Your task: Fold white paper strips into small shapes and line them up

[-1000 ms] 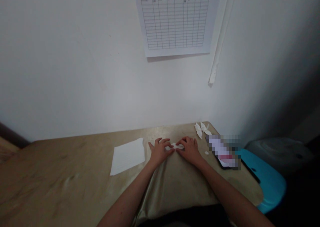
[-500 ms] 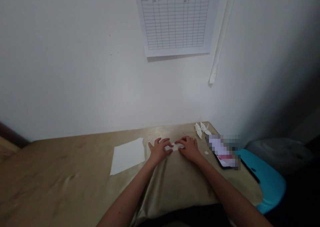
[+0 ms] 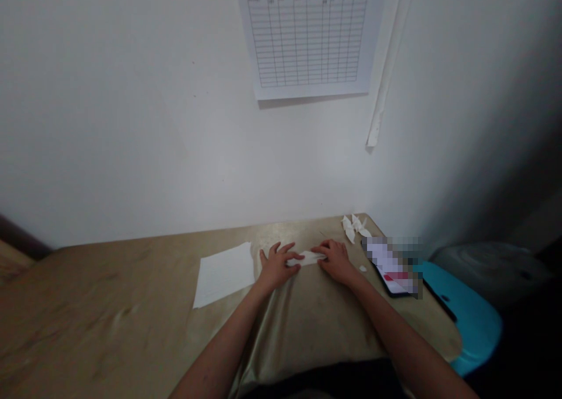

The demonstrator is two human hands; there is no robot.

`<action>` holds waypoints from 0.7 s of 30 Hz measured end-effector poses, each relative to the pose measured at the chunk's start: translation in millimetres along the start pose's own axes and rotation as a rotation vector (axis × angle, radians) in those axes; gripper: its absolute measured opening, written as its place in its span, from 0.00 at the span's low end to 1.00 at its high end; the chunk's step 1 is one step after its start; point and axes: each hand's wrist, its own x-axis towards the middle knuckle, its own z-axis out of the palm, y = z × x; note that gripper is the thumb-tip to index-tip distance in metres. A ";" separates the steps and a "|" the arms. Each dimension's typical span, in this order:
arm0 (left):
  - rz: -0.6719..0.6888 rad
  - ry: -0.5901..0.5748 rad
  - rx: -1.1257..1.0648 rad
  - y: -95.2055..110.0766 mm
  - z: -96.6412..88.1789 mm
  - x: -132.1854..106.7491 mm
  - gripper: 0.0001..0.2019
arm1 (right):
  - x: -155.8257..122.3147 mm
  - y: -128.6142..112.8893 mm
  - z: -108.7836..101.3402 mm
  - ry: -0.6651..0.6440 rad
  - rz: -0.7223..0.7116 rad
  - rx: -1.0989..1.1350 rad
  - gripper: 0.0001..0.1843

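A small white folded paper strip (image 3: 307,258) lies flat on the tan table (image 3: 109,293) between my two hands. My left hand (image 3: 276,265) rests on the strip's left end, fingers spread and pressing down. My right hand (image 3: 336,260) presses the strip's right end, fingers curled low over it. Both forearms reach in from the bottom of the view.
A sheet of white paper (image 3: 225,273) lies left of my left hand. Small folded white paper figures (image 3: 355,226) sit at the table's far right corner. A phone (image 3: 390,267) lies at the right edge, above a blue plastic stool (image 3: 465,320). A grid chart (image 3: 307,36) hangs on the wall.
My hands have drawn slightly apart along the strip, so more of the white paper shows between them. Nothing else has moved.
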 end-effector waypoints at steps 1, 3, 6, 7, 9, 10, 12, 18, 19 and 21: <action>0.006 0.006 0.000 0.2 0.5 -0.5 0.16 | -0.2 -0.7 -0.3 0.001 0.007 0.002 0.24; 0.009 0.013 -0.006 0.6 1.5 -0.9 0.16 | -1.1 -2.7 -2.1 0.005 0.015 0.006 0.22; -0.001 0.036 -0.017 1.4 3.5 0.2 0.14 | -3.7 -5.9 -7.1 0.024 0.024 0.016 0.19; -0.005 0.050 -0.017 1.8 4.2 0.8 0.13 | -4.7 -7.0 -8.9 0.029 0.026 0.026 0.18; -0.016 0.091 -0.009 2.6 5.3 1.9 0.13 | -7.0 -9.2 -12.1 0.032 0.022 0.055 0.17; -0.023 0.113 -0.003 3.1 5.6 2.3 0.13 | -8.0 -10.3 -13.2 0.032 0.014 0.071 0.16; -0.033 0.147 0.009 3.9 6.0 2.6 0.13 | -9.4 -12.3 -14.1 0.028 0.003 0.105 0.13; -0.055 0.170 0.053 4.6 7.7 2.2 0.14 | -8.9 -12.0 -10.1 0.002 -0.010 0.218 0.08; -0.054 0.167 0.060 4.4 8.3 2.3 0.14 | -8.7 -11.4 -9.5 -0.005 -0.016 0.228 0.08; -0.055 0.155 0.068 4.2 9.3 2.7 0.15 | -8.9 -10.7 -8.6 -0.013 -0.036 0.238 0.09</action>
